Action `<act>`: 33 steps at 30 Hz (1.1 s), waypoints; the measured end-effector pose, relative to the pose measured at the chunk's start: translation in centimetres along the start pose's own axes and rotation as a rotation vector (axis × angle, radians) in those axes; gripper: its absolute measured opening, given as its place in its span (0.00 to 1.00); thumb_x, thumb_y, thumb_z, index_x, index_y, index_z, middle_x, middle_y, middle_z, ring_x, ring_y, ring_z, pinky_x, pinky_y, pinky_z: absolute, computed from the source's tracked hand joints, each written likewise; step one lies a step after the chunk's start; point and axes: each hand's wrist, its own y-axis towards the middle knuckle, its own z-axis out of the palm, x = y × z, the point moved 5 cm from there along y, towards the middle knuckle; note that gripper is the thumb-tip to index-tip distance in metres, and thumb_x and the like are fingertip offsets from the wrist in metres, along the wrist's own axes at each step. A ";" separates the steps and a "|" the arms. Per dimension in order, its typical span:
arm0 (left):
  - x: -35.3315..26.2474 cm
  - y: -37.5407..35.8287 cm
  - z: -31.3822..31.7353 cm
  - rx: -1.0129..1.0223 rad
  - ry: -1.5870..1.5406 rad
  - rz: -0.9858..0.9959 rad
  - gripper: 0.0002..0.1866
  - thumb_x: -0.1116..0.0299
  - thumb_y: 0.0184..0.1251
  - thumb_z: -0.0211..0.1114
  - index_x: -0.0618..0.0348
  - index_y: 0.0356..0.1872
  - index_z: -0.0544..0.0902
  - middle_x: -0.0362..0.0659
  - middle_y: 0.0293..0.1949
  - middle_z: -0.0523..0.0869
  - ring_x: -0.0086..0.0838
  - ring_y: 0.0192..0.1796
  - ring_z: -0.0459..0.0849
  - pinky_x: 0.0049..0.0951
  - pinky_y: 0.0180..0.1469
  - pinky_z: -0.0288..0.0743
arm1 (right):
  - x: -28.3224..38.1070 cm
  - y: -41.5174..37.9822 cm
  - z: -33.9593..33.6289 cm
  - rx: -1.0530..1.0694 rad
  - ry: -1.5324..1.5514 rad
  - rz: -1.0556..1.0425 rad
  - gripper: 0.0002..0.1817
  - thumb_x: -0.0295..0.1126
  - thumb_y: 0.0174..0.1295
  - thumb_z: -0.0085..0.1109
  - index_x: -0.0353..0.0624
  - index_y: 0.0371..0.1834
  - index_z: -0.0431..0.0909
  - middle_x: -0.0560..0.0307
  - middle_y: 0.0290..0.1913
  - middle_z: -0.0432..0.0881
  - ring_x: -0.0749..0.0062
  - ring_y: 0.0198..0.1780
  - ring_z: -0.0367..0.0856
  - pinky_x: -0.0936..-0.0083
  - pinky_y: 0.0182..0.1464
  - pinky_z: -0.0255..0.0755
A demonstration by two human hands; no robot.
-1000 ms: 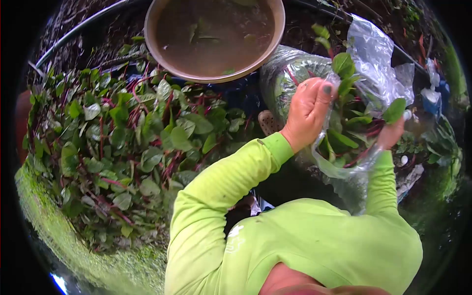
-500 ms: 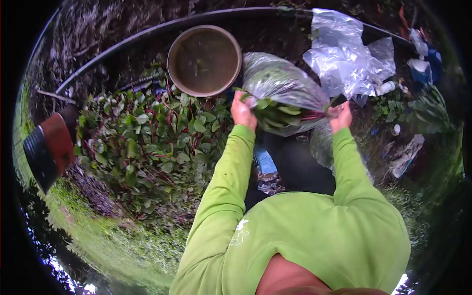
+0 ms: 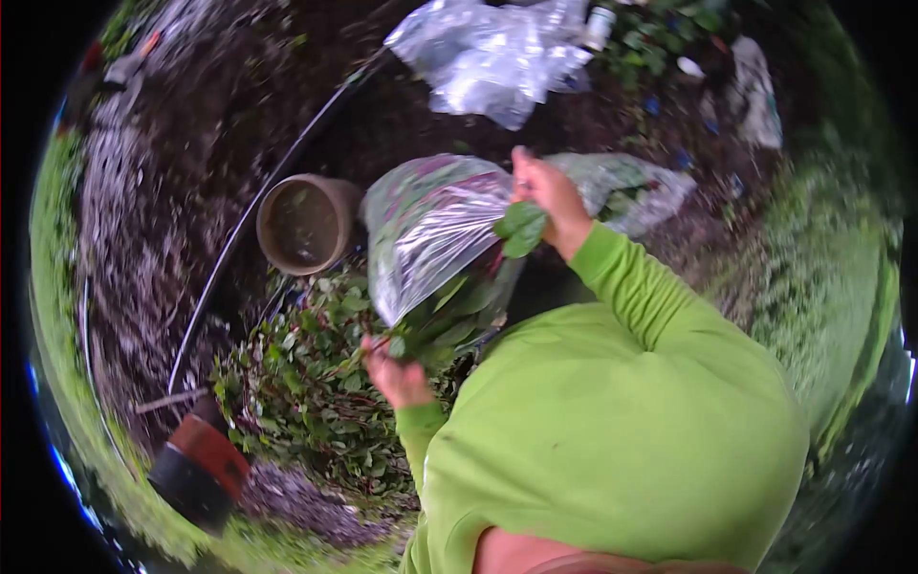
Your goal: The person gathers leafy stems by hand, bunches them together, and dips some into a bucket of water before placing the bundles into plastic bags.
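Observation:
A clear plastic bag (image 3: pixel 416 210) filled with leafy greens is held up in front of me, its mouth toward my body. My left hand (image 3: pixel 397 378) is closed on the near left edge of the bag's mouth. Green leaves (image 3: pixel 454 330) with reddish stems show inside the opening. My right hand (image 3: pixel 555 201) is closed on the right side of the bag's mouth, with a broad leaf (image 3: pixel 521 228) hanging just beside its fingers. Below and left of the bag lies a large heap of leafy greens (image 3: pixel 306 392).
A round bucket (image 3: pixel 311 225) of murky water stands left of the bag. Another clear bag with greens (image 3: pixel 626 187) lies to the right. Crumpled plastic bags (image 3: pixel 488 57) are on the soil ahead. A red and black container (image 3: pixel 201 469) tilts near a thin pipe (image 3: pixel 251 206).
My view has turned to the right. My hands have moved apart, the left nearer my body and the right farther out, and the bag's mouth is spread between them.

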 end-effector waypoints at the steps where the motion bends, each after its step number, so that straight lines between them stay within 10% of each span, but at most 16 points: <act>1: -0.1 -0.5 -3.3 0.080 0.079 0.127 0.15 0.58 0.76 0.64 0.56 0.54 0.78 0.42 0.41 0.82 0.36 0.44 0.83 0.42 0.47 0.82 | 1.0 -2.6 -0.3 0.043 0.002 0.003 0.17 0.47 0.75 0.60 0.49 0.31 0.76 0.68 0.27 0.71 0.81 0.27 0.69 0.77 0.31 0.65; 4: -1.9 -6.7 -7.2 -0.001 0.169 0.226 0.25 0.61 0.76 0.58 0.63 0.69 0.72 0.51 0.61 0.76 0.42 0.59 0.80 0.41 0.63 0.78 | 3.1 -8.9 -0.5 0.143 -0.003 -0.076 0.18 0.46 0.77 0.57 0.48 0.29 0.75 0.67 0.26 0.70 0.81 0.26 0.67 0.78 0.31 0.64; 6: -2.3 -10.9 -8.0 0.211 0.536 0.515 0.23 0.57 0.76 0.60 0.64 0.61 0.75 0.51 0.52 0.79 0.40 0.53 0.81 0.40 0.56 0.80 | 3.4 -10.5 -0.7 0.176 0.062 -0.052 0.20 0.47 0.76 0.58 0.48 0.27 0.73 0.68 0.23 0.69 0.82 0.23 0.64 0.78 0.28 0.60; 8: -1.5 -13.5 -7.6 0.008 0.119 0.264 0.17 0.54 0.75 0.62 0.58 0.49 0.79 0.43 0.41 0.80 0.35 0.45 0.83 0.41 0.50 0.82 | 4.0 -9.9 -0.7 0.218 0.088 -0.065 0.20 0.47 0.77 0.57 0.49 0.28 0.70 0.68 0.24 0.67 0.81 0.24 0.64 0.77 0.30 0.62; 15: -2.4 -21.0 -0.5 0.000 1.393 1.484 0.18 0.55 0.76 0.60 0.64 0.43 0.76 0.41 0.37 0.76 0.29 0.40 0.78 0.32 0.44 0.75 | 1.7 -2.4 -0.2 0.226 0.066 0.047 0.20 0.46 0.78 0.54 0.50 0.26 0.73 0.69 0.21 0.68 0.81 0.21 0.62 0.75 0.25 0.57; 18: -2.6 -16.1 -1.8 0.075 0.496 0.962 0.19 0.54 0.79 0.57 0.64 0.47 0.76 0.39 0.36 0.74 0.29 0.40 0.75 0.32 0.45 0.75 | 2.1 -0.7 -1.6 0.195 -0.004 0.169 0.22 0.47 0.79 0.51 0.50 0.26 0.75 0.70 0.22 0.69 0.82 0.23 0.60 0.76 0.28 0.56; 27: -3.3 -20.1 8.4 -0.064 1.022 1.393 0.32 0.47 0.82 0.52 0.70 0.67 0.71 0.47 0.46 0.77 0.30 0.48 0.77 0.32 0.56 0.75 | 15.4 2.4 -5.3 0.282 0.173 0.102 0.21 0.47 0.80 0.49 0.51 0.27 0.73 0.69 0.22 0.67 0.82 0.24 0.58 0.75 0.29 0.54; 30: -1.1 -24.3 16.6 0.065 1.286 1.619 0.60 0.22 0.65 0.45 0.81 0.72 0.61 0.65 0.59 0.75 0.53 0.63 0.75 0.46 0.66 0.70 | 21.6 2.8 -8.3 0.306 0.272 0.032 0.22 0.48 0.80 0.49 0.51 0.26 0.72 0.68 0.22 0.68 0.82 0.23 0.59 0.76 0.29 0.55; 33: -0.4 -23.9 23.4 0.364 0.996 1.519 0.43 0.36 0.74 0.56 0.74 0.66 0.70 0.51 0.50 0.79 0.36 0.52 0.80 0.36 0.56 0.75 | 27.1 2.5 -13.4 0.207 0.293 -0.089 0.21 0.48 0.79 0.52 0.48 0.28 0.74 0.65 0.22 0.71 0.80 0.22 0.63 0.77 0.28 0.58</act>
